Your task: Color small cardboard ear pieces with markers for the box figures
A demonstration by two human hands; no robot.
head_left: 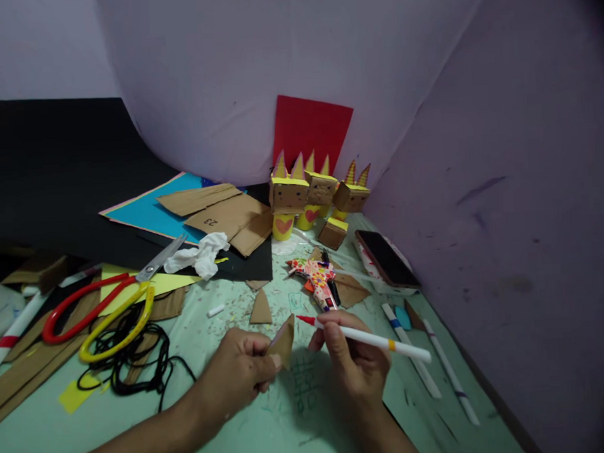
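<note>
Between the thumb and fingers of my left hand (243,366) is a small pointed cardboard piece (283,341), tip up. My right hand (355,358) grips a white marker (371,337) with an orange band; its red tip is beside the cardboard's point, with a slight gap visible. A similar cardboard triangle (260,307) lies on the green tabletop just beyond my left hand, near a small white marker cap (215,311). Past my right hand rests a glue gun (317,276) covered in a floral pattern.
Several cardboard figures (289,195) with pointed ears stand at the back before a red sheet (310,129). Scissors (129,287) and tangled black cord (132,354) lie left, near crumpled tissue (203,254) and cardboard sheets (226,220). A phone (387,259) and markers (451,373) lie right.
</note>
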